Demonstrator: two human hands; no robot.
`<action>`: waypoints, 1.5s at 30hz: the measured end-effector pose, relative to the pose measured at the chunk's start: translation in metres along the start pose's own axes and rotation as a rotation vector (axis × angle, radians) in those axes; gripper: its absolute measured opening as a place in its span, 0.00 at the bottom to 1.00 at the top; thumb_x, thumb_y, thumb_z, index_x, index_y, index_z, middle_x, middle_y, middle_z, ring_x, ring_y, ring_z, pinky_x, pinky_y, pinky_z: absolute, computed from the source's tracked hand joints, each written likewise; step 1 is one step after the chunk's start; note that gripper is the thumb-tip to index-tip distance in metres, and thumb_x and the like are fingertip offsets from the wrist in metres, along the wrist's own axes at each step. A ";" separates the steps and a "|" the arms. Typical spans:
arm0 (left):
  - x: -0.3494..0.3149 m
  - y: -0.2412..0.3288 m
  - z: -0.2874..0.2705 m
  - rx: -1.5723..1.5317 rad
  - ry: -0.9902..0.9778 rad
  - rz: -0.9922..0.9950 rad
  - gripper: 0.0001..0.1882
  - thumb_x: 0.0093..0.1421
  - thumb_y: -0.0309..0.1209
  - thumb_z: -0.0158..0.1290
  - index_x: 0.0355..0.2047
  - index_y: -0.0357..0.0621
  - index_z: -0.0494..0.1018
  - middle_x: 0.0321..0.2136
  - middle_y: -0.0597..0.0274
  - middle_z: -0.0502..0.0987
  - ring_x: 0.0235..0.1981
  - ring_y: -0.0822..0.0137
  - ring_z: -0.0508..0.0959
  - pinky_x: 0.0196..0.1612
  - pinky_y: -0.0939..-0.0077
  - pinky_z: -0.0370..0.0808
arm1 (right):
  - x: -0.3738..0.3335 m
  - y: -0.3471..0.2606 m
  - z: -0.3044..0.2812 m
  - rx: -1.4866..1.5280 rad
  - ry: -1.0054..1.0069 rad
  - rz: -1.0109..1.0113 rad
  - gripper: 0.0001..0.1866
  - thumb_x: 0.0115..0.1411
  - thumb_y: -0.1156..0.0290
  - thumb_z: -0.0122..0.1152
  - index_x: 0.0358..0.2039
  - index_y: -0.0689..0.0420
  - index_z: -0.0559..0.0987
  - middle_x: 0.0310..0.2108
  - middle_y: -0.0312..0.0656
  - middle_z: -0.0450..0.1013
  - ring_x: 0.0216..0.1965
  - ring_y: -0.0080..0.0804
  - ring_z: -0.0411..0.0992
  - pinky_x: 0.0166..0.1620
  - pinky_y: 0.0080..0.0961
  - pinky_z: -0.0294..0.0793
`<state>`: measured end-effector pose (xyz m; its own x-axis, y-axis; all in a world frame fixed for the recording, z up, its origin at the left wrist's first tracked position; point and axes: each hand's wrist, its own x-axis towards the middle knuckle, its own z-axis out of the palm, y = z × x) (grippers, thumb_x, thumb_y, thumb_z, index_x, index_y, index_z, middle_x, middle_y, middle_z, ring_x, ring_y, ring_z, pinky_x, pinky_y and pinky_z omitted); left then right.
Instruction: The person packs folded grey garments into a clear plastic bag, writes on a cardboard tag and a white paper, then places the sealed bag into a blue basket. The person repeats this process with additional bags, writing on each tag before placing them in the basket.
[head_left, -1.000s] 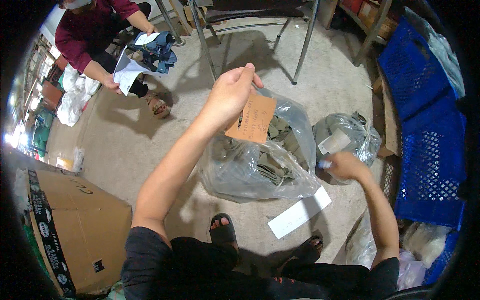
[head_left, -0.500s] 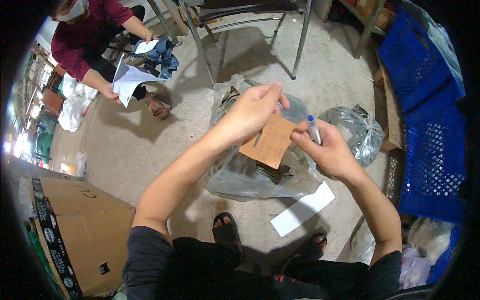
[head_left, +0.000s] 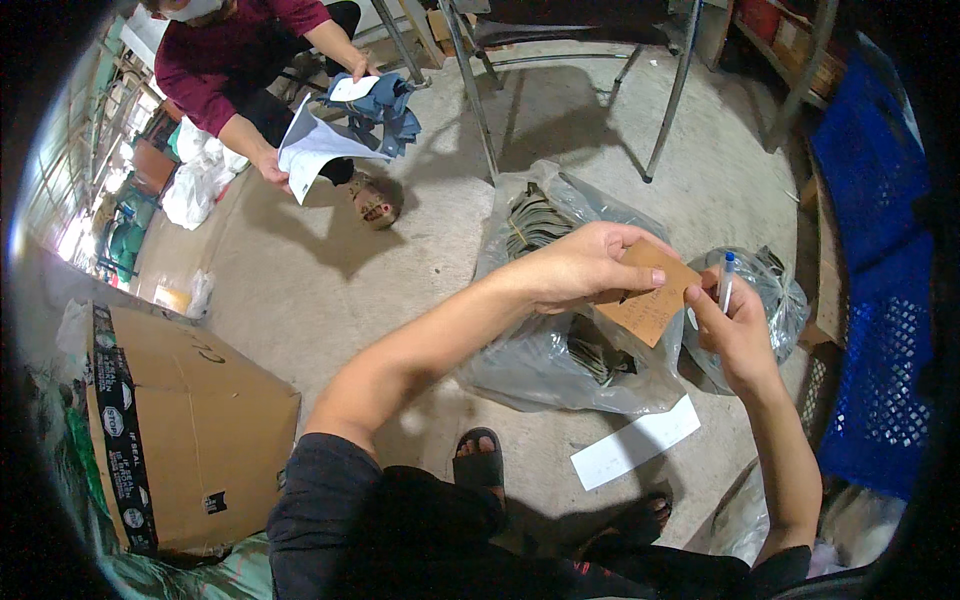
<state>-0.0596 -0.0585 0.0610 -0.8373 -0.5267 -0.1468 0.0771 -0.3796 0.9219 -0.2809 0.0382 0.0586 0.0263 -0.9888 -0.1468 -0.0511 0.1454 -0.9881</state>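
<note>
A brown card [head_left: 648, 312] with handwriting is held between my two hands, over an open clear plastic bag [head_left: 520, 378]. My left hand [head_left: 590, 268] pinches its upper edge, thumb lying on the face. A small dark pointed shape shows at the card's left edge, too little of it to name. The right-hand edge of the card is gripped by my right hand [head_left: 742, 330], which also holds a pen [head_left: 727, 282] with a blue end upright between its fingers. Inside the bag lie bundles of dark greenish strips [head_left: 537, 222], one tied with a band.
A tied clear bag [head_left: 780, 300] sits right of the open one, and a white paper strip [head_left: 637, 444] lies near my feet. A cardboard box [head_left: 200, 420] stands left, blue crates [head_left: 875, 350] right, a metal-legged chair [head_left: 475, 100] ahead. Far left, another person [head_left: 235, 70] holds papers and blue cloth.
My left thumb, raised off the card before, now presses on its face. The card is tilted differently. The whole view has shifted, so the surroundings appear farther right.
</note>
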 end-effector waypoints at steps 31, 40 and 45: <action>-0.003 0.003 0.025 0.204 0.193 -0.057 0.17 0.69 0.35 0.54 0.49 0.31 0.74 0.37 0.61 0.82 0.35 0.76 0.80 0.39 0.81 0.78 | -0.015 -0.013 -0.001 -0.557 0.090 -0.657 0.18 0.72 0.66 0.44 0.29 0.64 0.75 0.24 0.44 0.73 0.23 0.30 0.71 0.30 0.27 0.70; -0.004 0.004 0.026 0.109 0.180 -0.063 0.18 0.68 0.33 0.54 0.50 0.29 0.73 0.40 0.58 0.81 0.38 0.74 0.81 0.43 0.79 0.79 | -0.012 -0.007 -0.003 -0.570 0.087 -0.649 0.17 0.72 0.67 0.44 0.29 0.63 0.74 0.25 0.46 0.73 0.25 0.36 0.73 0.31 0.30 0.71; -0.003 0.002 0.027 0.124 0.193 -0.065 0.18 0.68 0.34 0.54 0.50 0.29 0.73 0.40 0.58 0.81 0.38 0.74 0.81 0.43 0.79 0.79 | -0.013 -0.008 -0.002 -0.593 0.078 -0.647 0.16 0.71 0.67 0.44 0.29 0.63 0.74 0.24 0.46 0.73 0.26 0.37 0.73 0.32 0.31 0.72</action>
<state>-0.0719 -0.0373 0.0734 -0.7184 -0.6443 -0.2624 -0.0506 -0.3278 0.9434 -0.2832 0.0493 0.0682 0.1622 -0.8738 0.4585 -0.5604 -0.4640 -0.6860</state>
